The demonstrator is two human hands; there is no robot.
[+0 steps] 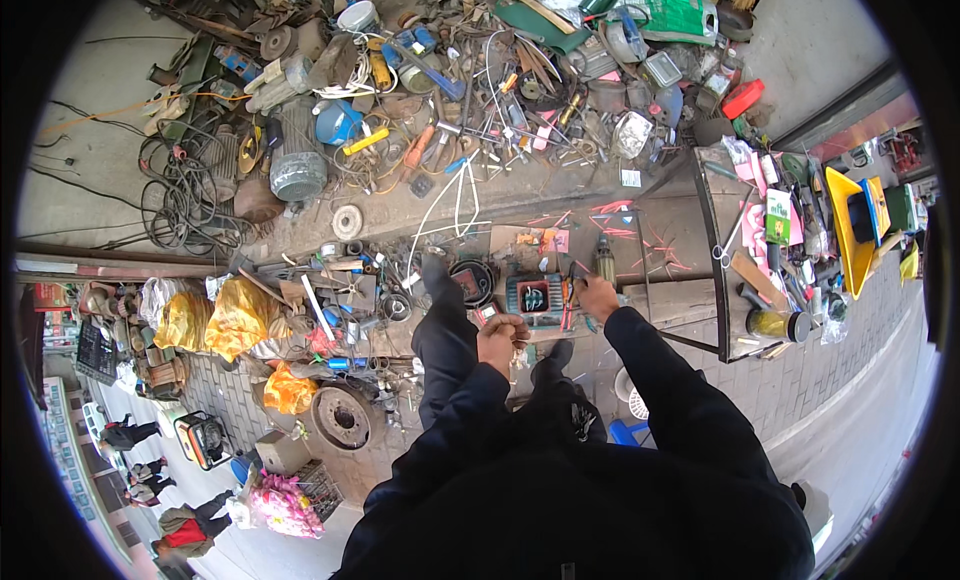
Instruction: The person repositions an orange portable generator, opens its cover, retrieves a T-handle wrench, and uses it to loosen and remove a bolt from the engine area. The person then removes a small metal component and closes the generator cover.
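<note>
Head camera view: a teal motor housing point(526, 315) with a dark middle lies on the ground in front of the person, between the two hands and just beyond the feet. The left hand point(502, 342) is near its lower left side, fingers curled in together; whether they pinch anything is too small to tell. The right hand point(597, 298) is just beside the housing's right side, fingers bent toward it, and I cannot tell whether they are clamped on something. A round black part point(471, 281) sits left of the housing, and thin red strips point(655, 242) lie scattered beyond the right hand. Farther left are a wheel rim point(343, 416) and yellow bags point(240, 318); a yellow tray point(848, 230) stands far right.
</note>
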